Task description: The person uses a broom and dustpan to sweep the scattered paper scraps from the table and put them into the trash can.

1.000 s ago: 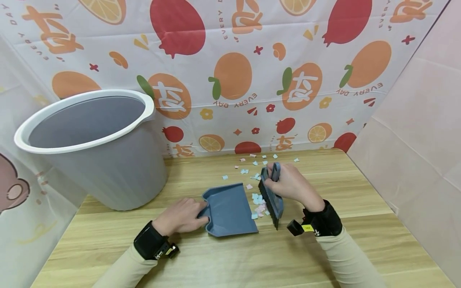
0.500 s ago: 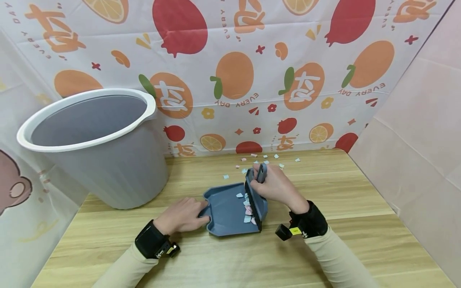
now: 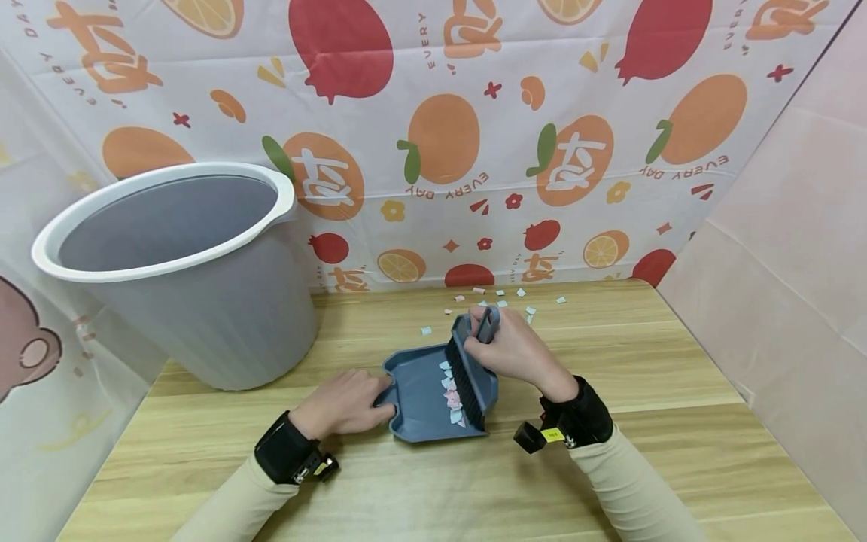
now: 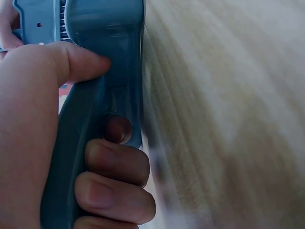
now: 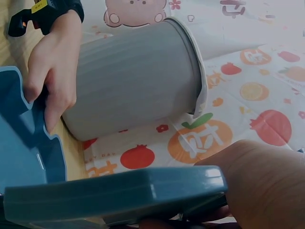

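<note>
A blue-grey dustpan lies on the wooden table, its wide lip facing right. My left hand grips its handle, fingers curled round it in the left wrist view. In my right hand is a small blue-grey hand brush, held by its handle. The brush's dark bristles stand over the lip side of the pan. Several pale blue and pink paper scraps lie in the pan, lined up just left of the bristles.
A large grey bin with a white rim stands at the left. More small paper scraps are scattered toward the back of the table. A fruit-print cloth hangs behind.
The right hand has moved the brush left from the table over the dustpan's lip, and paper scraps have slid into the pan with it. The left hand and dustpan stay nearly in place.
</note>
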A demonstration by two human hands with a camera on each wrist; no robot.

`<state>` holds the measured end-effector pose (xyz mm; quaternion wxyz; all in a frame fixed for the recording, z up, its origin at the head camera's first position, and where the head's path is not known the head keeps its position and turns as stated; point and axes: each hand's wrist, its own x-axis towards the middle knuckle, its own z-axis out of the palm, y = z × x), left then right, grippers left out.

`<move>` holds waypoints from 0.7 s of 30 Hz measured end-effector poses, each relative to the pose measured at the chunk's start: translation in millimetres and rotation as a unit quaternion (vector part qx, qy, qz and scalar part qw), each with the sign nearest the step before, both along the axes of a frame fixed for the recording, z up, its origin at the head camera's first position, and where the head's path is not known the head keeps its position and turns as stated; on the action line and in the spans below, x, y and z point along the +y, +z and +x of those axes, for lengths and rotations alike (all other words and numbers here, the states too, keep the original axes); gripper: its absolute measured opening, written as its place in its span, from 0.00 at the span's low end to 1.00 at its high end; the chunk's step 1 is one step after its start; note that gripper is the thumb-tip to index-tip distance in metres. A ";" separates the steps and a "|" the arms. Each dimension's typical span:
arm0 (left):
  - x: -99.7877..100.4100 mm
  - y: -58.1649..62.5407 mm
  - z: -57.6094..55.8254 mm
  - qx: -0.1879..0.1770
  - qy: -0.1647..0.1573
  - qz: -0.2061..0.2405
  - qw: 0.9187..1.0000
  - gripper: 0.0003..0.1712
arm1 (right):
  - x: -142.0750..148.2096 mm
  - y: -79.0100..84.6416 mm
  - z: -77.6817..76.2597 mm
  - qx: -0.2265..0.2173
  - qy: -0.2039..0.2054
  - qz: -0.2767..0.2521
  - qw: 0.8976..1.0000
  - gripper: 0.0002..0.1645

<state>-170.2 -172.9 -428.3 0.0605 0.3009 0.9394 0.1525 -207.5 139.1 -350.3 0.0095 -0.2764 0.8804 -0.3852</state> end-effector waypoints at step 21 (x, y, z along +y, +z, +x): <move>-0.4 -0.2 -0.5 -0.007 0.000 0.001 1.000 0.14 | 40.4 15.8 -9.8 -0.011 -0.069 0.004 0.998 0.12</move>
